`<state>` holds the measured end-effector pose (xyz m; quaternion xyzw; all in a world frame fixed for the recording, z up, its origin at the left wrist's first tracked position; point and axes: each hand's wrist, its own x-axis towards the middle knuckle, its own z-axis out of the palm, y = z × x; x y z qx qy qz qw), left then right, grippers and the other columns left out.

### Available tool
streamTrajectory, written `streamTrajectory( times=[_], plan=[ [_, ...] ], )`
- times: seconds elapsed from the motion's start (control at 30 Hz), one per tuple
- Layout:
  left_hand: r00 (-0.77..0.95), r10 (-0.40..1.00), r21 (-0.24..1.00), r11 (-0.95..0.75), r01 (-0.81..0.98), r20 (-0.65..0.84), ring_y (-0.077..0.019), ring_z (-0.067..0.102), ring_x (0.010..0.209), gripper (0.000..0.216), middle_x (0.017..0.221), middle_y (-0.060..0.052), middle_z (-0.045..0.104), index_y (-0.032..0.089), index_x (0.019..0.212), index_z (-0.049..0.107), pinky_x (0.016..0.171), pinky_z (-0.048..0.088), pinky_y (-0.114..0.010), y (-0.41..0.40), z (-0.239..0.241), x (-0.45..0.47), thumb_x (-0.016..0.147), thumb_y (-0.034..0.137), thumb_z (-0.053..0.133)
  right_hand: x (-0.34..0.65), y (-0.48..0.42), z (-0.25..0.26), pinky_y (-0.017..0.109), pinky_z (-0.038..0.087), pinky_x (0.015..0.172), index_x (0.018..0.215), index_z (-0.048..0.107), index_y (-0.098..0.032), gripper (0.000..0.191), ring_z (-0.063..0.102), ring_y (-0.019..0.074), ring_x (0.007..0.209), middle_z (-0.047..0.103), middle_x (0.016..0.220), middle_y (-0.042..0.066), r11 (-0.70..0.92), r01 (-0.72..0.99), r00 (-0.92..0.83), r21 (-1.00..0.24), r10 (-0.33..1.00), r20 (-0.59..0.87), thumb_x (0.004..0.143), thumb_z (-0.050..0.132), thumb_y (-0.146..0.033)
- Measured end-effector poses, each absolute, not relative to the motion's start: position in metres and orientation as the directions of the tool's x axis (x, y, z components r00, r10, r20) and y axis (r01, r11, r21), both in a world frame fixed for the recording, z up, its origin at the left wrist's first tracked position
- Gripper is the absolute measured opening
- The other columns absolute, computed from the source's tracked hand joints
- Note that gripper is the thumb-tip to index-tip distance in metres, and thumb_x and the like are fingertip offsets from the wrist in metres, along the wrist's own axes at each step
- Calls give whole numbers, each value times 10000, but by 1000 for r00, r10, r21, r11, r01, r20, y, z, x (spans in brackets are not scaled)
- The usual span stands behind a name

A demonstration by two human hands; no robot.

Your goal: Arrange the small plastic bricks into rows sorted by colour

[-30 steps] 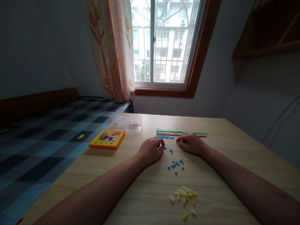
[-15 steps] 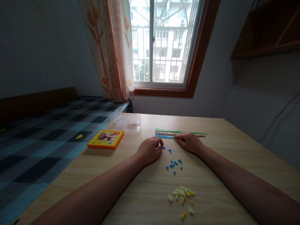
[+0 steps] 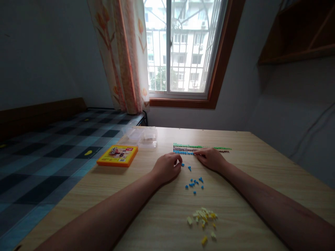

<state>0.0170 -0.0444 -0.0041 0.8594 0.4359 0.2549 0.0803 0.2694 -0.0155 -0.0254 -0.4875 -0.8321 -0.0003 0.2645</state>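
Observation:
On the table, small building bricks form a green row (image 3: 187,145), a dark brown row (image 3: 183,149) and a blue row (image 3: 183,152). At the right end of the blue row, my right hand (image 3: 210,158) pinches a tiny blue brick with its fingertips, partly covering the brown row. My left hand (image 3: 167,166) rests lower left of the rows, fingers curled toward the thumb; what lies between them is hidden. Just beside its fingertips is a loose blue brick (image 3: 183,165). Nearer me lie another blue piece (image 3: 190,168) and several scattered blue bricks (image 3: 193,184).
A pile of cream and yellow bricks (image 3: 204,216) lies toward the table's near edge. Left of my hands are an orange-yellow box (image 3: 117,156) and clear plastic trays (image 3: 141,136). A bed with a checked cover (image 3: 60,150) adjoins the table's left side.
Both hands stay in nearly the same place, and the bricks look unmoved. The whole view has shifted very slightly.

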Motion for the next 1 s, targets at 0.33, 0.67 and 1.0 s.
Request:
streamTrajectory(
  times=[0.33,0.67,1.0],
  plan=[
    [490,794,359,-603,713,360,-133,559,696,121,835,-12,649,214,831,665,625,399,-231,-45,-2,17,786,200,554,269,-16,-24,287,531,775,1019,759,-276,235,699,194,861,754,1005,29,527,801,-375,-284,812,448,886,565,-273],
    [479,799,362,-595,717,365,-132,566,697,118,834,-13,651,211,826,670,631,407,-237,-47,-1,17,787,191,560,270,-15,-24,283,528,774,1005,764,-269,228,693,188,837,757,976,37,526,798,-367,-295,811,455,876,576,-269],
    [476,801,369,-593,716,363,-135,562,707,130,837,-16,650,210,834,674,648,418,-239,-46,-2,18,784,194,555,262,-21,-22,240,455,600,915,773,-210,210,608,136,613,731,783,47,624,657,-397,-423,763,509,845,576,-220]
  ],
)
